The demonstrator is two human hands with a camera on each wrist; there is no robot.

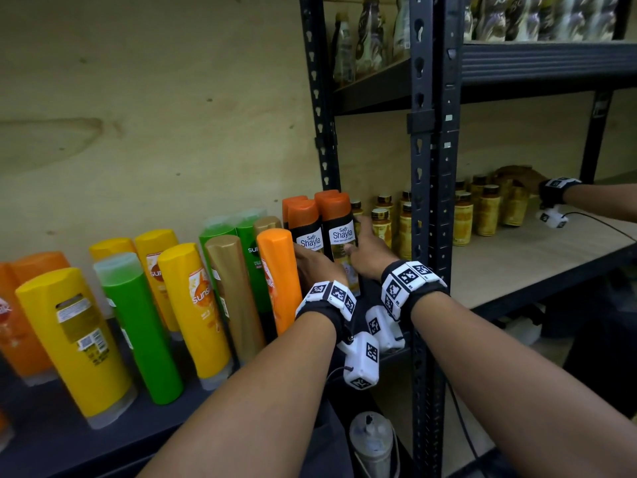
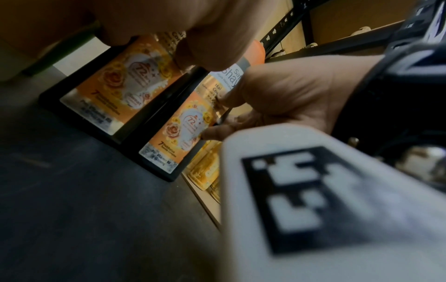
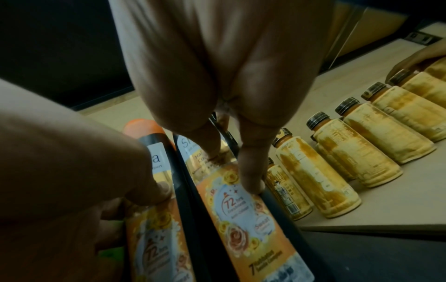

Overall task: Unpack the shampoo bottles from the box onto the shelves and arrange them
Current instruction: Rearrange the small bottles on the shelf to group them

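Several black Shayla shampoo bottles with orange caps stand at the right end of the dark shelf [image 1: 103,439]. My left hand [image 1: 310,262] grips the front left Shayla bottle [image 1: 308,232], thumb on its label [image 2: 115,91]. My right hand [image 1: 362,250] grips the front right Shayla bottle [image 1: 339,229]; its thumb presses the orange label [image 3: 241,219] and its fingers reach round the far side. Both bottles stand upright and side by side on the shelf. Two more orange caps show behind them. The box is not in view.
Left of my hands stand Sunsilk bottles: orange [image 1: 279,277], gold [image 1: 234,291], yellow [image 1: 193,305], green [image 1: 138,322]. A black rack upright [image 1: 431,236] rises just right of my right wrist. Beyond it, small yellow bottles [image 1: 462,219] line a wooden shelf, where another person's hand [image 1: 520,181] works.
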